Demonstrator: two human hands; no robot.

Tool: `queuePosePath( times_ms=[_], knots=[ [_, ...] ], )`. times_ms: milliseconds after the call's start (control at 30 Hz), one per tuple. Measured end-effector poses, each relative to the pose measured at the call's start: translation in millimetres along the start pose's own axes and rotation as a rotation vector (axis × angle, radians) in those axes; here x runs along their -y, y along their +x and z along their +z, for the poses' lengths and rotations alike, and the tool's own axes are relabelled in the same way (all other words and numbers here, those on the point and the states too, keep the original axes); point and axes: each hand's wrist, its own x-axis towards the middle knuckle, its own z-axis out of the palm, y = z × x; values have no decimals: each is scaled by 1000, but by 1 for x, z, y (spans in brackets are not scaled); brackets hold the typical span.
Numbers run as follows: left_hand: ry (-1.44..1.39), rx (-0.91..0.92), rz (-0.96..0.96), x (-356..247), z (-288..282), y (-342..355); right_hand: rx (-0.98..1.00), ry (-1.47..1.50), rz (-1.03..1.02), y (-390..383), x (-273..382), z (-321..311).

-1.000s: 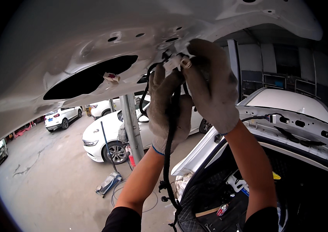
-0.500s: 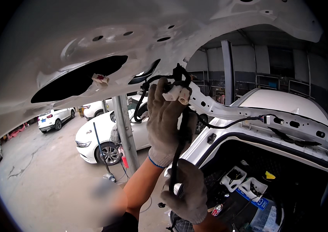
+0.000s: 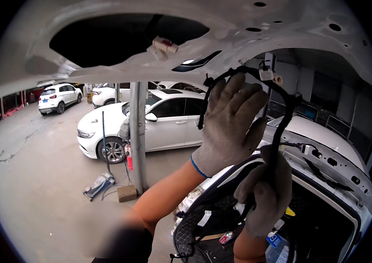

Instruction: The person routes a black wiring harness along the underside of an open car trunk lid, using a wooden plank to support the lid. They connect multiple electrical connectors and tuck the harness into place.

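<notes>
Both my hands wear grey knit gloves. My left hand (image 3: 232, 120) is raised under the white raised tailgate panel (image 3: 107, 17), fingers spread, its fingertips touching a black wiring harness (image 3: 282, 109) that loops over them. A small white connector (image 3: 265, 73) sits on the harness near the top of the loop. My right hand (image 3: 264, 193) is lower and is closed around the hanging part of the same harness. A white clip (image 3: 164, 44) sticks out at the edge of a large dark opening in the panel.
Below me is the open boot of a white car (image 3: 326, 158) with a dark liner and a small can (image 3: 226, 237). A grey steel post (image 3: 137, 136), a floor jack (image 3: 99, 184), a cardboard box (image 3: 126, 193) and parked white cars (image 3: 151, 122) stand on the concrete yard.
My view has shifted closer to the panel. My left hand has opened and spread under the harness, and my right hand has slid up the hanging cable, still gripping it.
</notes>
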Motion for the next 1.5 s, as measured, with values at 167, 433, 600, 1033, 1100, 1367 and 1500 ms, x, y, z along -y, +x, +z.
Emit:
queuePosePath(
  times_ms=[167,433,600,1033,1100,1367,1500],
  knots=[
    [-62,-10,-31,17,-5,-8,-42,-68,-50,14,3,0],
    [-444,76,-437,7,5,-53,-178,-367,-216,38,9,14],
    [-306,176,-805,0,20,-82,-118,-327,-267,48,13,7],
    [-43,45,-890,93,45,-68,117,-197,-320,62,20,-8],
    [5,195,-769,114,45,-58,197,-199,-344,61,22,-15],
    [-166,221,-651,142,50,-20,446,18,-50,19,5,-26],
    [-165,201,-457,152,52,-20,605,-399,335,-25,-24,4]
  ],
)
